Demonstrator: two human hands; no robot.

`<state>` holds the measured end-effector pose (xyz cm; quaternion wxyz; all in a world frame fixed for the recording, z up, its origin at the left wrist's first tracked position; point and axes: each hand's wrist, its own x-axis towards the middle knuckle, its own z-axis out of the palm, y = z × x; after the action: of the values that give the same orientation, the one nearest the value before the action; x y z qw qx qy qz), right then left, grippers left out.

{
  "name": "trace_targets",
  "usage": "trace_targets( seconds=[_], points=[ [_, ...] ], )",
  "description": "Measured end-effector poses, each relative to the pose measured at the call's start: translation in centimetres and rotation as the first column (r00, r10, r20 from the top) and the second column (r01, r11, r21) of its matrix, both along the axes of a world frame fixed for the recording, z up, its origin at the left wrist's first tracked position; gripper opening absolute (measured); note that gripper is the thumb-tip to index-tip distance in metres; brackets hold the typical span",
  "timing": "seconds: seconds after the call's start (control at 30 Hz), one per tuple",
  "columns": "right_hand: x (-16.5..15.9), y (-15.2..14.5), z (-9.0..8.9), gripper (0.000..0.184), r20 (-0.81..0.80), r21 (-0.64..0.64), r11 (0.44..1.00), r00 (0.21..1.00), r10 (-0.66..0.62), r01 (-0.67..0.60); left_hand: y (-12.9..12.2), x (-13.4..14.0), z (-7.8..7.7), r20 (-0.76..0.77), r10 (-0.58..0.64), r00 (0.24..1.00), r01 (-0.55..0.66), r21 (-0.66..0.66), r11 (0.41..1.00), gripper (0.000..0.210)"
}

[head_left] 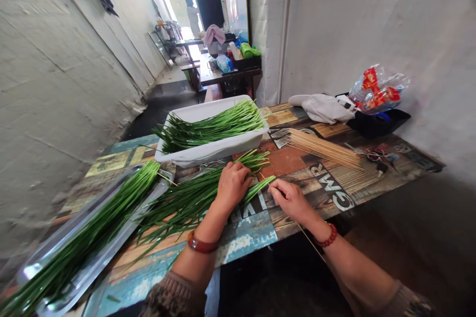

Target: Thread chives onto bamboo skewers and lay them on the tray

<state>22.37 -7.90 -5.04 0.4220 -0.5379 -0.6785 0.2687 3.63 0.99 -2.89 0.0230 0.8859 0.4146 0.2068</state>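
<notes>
My left hand point(233, 181) is closed over a loose pile of garlic chives point(189, 200) on the table, its fingers curled around some stalks. Between the fingers of my right hand point(289, 199) is a thin bamboo skewer point(311, 241), which slants back past the wrist. Its tip meets the pale cut ends of a few chives near the fingertips. To the left, a long metal tray point(124, 243) carries a thick bunch of chives, with a skewer point(167, 178) sticking out near their cut ends. More chives fill the white tub point(219, 150) beyond my hands.
A bundle of bamboo skewers point(325, 149) lies to the right, near some scissors point(377, 154). Behind are a whitish cloth cap point(323, 108) and a black tray point(379, 124) with a plastic bag on it. Another table and a person point(192, 16) are farther back.
</notes>
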Motion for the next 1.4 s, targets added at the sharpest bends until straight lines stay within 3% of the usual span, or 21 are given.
trace_targets(
  seconds=[0.23, 0.5, 0.63, 0.8, 0.97, 1.07, 1.13, 1.3, 1.4],
  points=[
    [-0.1, 0.1, -0.2, 0.019, 0.004, -0.008, 0.999, 0.999, -0.035, 0.035, 0.1, 0.1, -0.4, -0.061, 0.059, 0.996, -0.059, 0.006, 0.998, 0.022],
    [-0.1, 0.3, -0.8, 0.022, -0.048, -0.071, 0.997, 0.998, -0.034, 0.030, 0.1, 0.6, -0.7, -0.060, 0.053, 0.997, -0.054, -0.006, 0.999, 0.014],
    [-0.1, 0.4, -1.1, 0.024, -0.124, -0.121, 0.992, 0.991, -0.043, 0.028, 0.5, 0.5, -1.0, 0.122, 0.072, 0.990, -0.065, -0.059, 0.996, 0.016],
    [0.1, 0.8, -1.4, 0.024, -0.313, -0.208, 0.978, 0.949, -0.045, -0.022, 1.0, 0.1, -1.0, 0.461, 0.101, 0.882, 0.017, -0.246, 0.969, 0.007],
    [0.4, 1.6, 0.1, 0.036, -0.516, -0.318, 0.939, 0.855, -0.054, -0.132, 0.7, 0.3, 0.6, 0.643, 0.250, 0.724, 0.147, -0.498, 0.854, 0.007],
    [0.6, 2.1, 1.3, 0.043, -0.602, -0.327, 0.916, 0.798, -0.013, -0.232, 0.5, 0.5, 1.6, 0.686, 0.270, 0.676, 0.261, -0.565, 0.783, 0.013],
    [0.8, 2.5, 1.8, 0.039, -0.620, -0.294, 0.910, 0.783, 0.051, -0.292, 0.4, 0.7, 1.9, 0.668, 0.286, 0.687, 0.264, -0.596, 0.758, 0.017],
    [1.0, 3.7, 2.0, 0.030, -0.575, -0.307, 0.874, 0.805, 0.144, -0.376, 0.3, 1.0, 1.5, 0.657, 0.371, 0.657, 0.221, -0.638, 0.738, 0.020],
    [0.8, 4.6, 1.9, 0.024, -0.533, -0.333, 0.880, 0.837, 0.122, -0.340, 0.4, 1.1, 1.1, 0.677, 0.395, 0.621, 0.204, -0.626, 0.752, 0.018]
  ],
)
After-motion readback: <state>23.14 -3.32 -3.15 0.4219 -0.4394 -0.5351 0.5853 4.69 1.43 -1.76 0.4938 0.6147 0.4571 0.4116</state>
